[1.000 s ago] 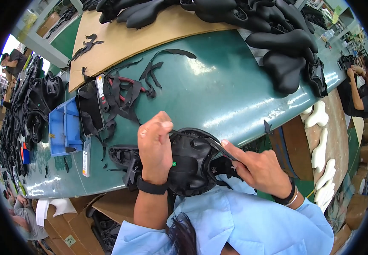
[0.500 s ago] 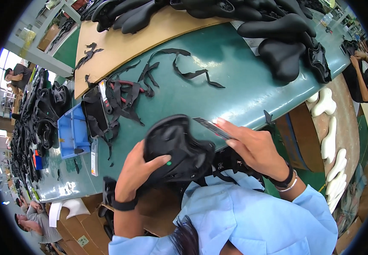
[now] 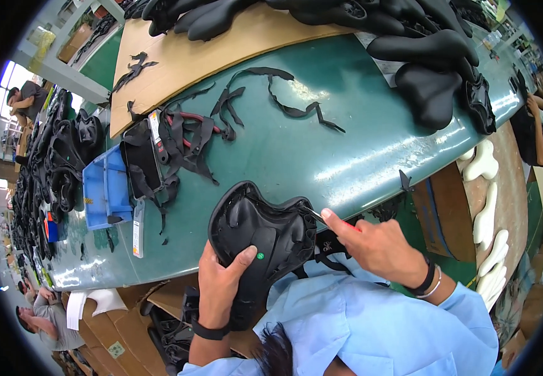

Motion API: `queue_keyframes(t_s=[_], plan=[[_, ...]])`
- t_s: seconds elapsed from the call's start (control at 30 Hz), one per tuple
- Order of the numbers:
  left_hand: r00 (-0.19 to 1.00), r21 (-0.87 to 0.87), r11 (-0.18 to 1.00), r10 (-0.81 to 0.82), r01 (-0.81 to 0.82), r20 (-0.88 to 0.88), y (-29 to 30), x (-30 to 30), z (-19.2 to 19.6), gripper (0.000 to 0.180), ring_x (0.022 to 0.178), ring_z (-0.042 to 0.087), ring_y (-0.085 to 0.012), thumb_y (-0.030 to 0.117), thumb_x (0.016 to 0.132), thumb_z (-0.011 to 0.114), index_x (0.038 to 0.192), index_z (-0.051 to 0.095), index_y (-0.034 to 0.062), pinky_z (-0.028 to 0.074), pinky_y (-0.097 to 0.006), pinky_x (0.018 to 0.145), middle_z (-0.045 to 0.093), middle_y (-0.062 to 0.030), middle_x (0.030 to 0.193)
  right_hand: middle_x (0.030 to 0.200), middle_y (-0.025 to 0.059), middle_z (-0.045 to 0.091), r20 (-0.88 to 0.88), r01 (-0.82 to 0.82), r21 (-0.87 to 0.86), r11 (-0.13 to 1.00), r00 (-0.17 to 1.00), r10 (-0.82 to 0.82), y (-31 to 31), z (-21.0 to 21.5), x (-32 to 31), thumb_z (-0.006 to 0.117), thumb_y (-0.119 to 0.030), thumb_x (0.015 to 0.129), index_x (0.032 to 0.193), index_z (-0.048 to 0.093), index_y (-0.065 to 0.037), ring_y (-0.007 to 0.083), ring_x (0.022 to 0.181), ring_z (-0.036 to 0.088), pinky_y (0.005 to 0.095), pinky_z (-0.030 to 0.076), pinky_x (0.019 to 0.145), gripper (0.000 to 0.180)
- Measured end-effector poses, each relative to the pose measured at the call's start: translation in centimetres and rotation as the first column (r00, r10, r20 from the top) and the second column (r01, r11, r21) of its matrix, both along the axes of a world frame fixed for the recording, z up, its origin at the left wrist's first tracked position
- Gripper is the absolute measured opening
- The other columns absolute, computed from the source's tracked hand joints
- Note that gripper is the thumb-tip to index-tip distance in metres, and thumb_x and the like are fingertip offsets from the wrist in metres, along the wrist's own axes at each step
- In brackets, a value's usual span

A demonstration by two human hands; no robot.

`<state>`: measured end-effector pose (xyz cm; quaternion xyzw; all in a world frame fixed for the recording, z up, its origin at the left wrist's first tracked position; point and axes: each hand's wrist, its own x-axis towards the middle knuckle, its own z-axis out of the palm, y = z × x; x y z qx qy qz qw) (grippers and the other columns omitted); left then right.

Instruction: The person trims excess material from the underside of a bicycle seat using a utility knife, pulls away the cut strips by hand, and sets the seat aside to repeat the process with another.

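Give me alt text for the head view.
The left hand grips a black bike saddle, underside up, at the near edge of a green table, while the right hand holds a thin blade against its rim. Black trimmed strips lie beyond.

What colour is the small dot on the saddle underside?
Green, on the black saddle held by the left hand; head view.

Left hand (image 3: 221, 285) and right hand (image 3: 378, 247), fingers curled

Left hand (image 3: 220, 283) gripping black saddle (image 3: 260, 233), right hand (image 3: 372, 245) holding thin tool (image 3: 316, 217), green table (image 3: 321, 150)
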<state>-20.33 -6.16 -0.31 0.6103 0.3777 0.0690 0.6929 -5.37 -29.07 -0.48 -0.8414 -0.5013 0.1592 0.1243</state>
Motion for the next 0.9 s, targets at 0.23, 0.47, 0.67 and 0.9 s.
queue_keyframes(t_s=[0.23, 0.47, 0.67, 0.9], plan=[[0.966, -0.094, 0.969, 0.237, -0.229, 0.098, -4.9, -0.7, 0.4, 0.062, 0.113, 0.055, -0.0189, 0.011, 0.085, 0.074, 0.136, 0.042, -0.0027, 0.042, -0.033, 0.101, 0.054, -0.0133, 0.129, 0.069, 0.0114, 0.063, -0.302, 0.239, 0.072, 0.968, 0.93, -0.207, -1.0, -0.2, -4.5, 0.06, -0.012, 0.091, 0.151, 0.027, -0.01, 0.0338, 0.052, 0.059, 0.0439, 0.044, 0.047, 0.069], [0.955, 0.022, 0.961, 0.272, -0.276, 0.117, -6.5, -1.6, 0.4, 0.063, 0.115, 0.053, -0.0202, 0.012, 0.085, 0.074, 0.136, 0.039, -0.0026, 0.04, -0.033, 0.102, 0.053, -0.0142, 0.128, 0.098, 0.0206, 0.068, -0.488, 0.346, 0.06, 0.936, 0.829, -0.275, -2.9, 0.9, -4.1, 0.061, -0.012, 0.091, 0.149, 0.029, -0.007, 0.0363, 0.071, 0.066, 0.0403, 0.054, 0.066, 0.067], [0.983, 0.111, 0.98, 0.153, -0.164, 0.104, -5.6, -1.9, 0.1, 0.061, 0.109, 0.056, -0.0199, 0.014, 0.086, 0.074, 0.134, 0.041, -0.0031, 0.043, -0.033, 0.099, 0.056, -0.0143, 0.124, 0.12, 0.022, 0.06, -0.189, 0.118, 0.634, 0.764, 0.982, 0.005, 3.5, -2.3, 0.4, 0.066, -0.004, 0.085, 0.144, 0.035, -0.003, 0.0399, 0.096, 0.065, 0.0398, 0.054, 0.083, 0.067], [0.921, 0.046, 0.938, 0.328, -0.344, 0.211, -3.3, 0.5, -1.4, 0.048, 0.11, 0.056, -0.0183, 0.015, 0.093, 0.066, 0.133, 0.046, -0.0013, 0.044, -0.033, 0.098, 0.058, -0.011, 0.124, 0.111, 0.0206, 0.061, -0.672, 0.002, 0.482, 0.876, 0.643, 0.368, 5.1, -0.3, -3.2, 0.065, -0.007, 0.086, 0.137, 0.043, -0.005, 0.0362, 0.094, 0.064, 0.0424, 0.051, 0.082, 0.056]])
